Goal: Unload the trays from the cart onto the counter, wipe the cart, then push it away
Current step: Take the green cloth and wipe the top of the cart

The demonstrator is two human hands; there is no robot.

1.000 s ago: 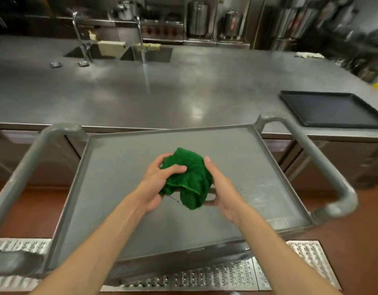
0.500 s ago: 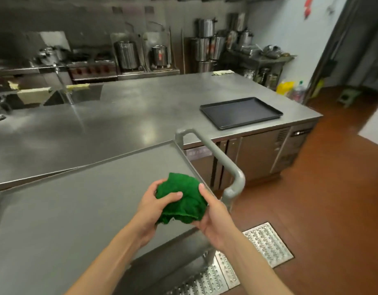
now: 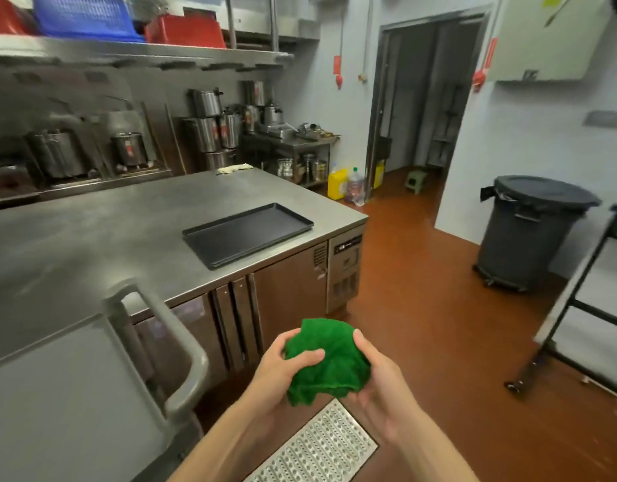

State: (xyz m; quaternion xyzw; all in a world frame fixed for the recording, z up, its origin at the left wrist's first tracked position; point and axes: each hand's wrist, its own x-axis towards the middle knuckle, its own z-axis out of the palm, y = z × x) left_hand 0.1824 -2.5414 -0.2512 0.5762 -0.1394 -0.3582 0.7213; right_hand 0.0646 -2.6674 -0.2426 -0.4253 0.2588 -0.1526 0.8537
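**Desk:** What do we have, reading from the left?

**Photographer:** At eight o'clock we see the cart (image 3: 56, 394), its flat steel top bare and its tubular handle (image 3: 181, 356) curving down the near corner. At eleven o'clock the counter (image 3: 91, 231) carries a black tray (image 3: 247, 234), lying flat near the counter's right end, well apart from the cart. At six o'clock we find both hands off the cart's right side, over the red floor and a perforated floor grate (image 3: 321, 447).

**Desk:** And the hands?

**Photographer:** The left hand (image 3: 282, 367) is closed on the green cloth (image 3: 327, 360), thumb pressed across its front. The right hand (image 3: 376, 380) cups the same cloth from the other side, fingers curled under it. Neither touches the cart.

**Desk:** How will that cloth handle?

**Photographer:** We judge it soft, light and limp; it bunches into a ball and droops at its lower edge. It needs no care against breaking. For wiping, we would flatten it under one palm. The cart is the heavier thing: we would take it by the handle, both hands on the tube. At three o'clock a lidded grey bin (image 3: 533, 231) stands clear.
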